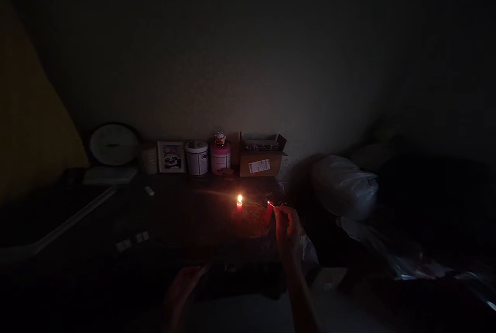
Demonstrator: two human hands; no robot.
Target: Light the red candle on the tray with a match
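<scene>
My right hand (287, 224) pinches a thin matchstick (272, 205) with a small glowing tip. The tip is at the top of a dim red candle (268, 213), partly hidden behind my fingers; whether they touch is unclear. Left of it, a short red candle (239, 206) stands upright with a bright flame. Both are by the rim of a round, dark plate-like surface (251, 227). Low in front, at the table's near edge, my left hand (186, 281) is dim and blurred, its fingers closed together. What they hold, if anything, is lost in the dark.
Along the wall stand a round white clock-like disc (113, 145), a framed panda picture (171, 157), two tubs (197, 158), and an open cardboard box (260, 163). Small white pieces (133, 240) lie on the dark table (174, 214). A stuffed plastic bag (344, 185) sits at right.
</scene>
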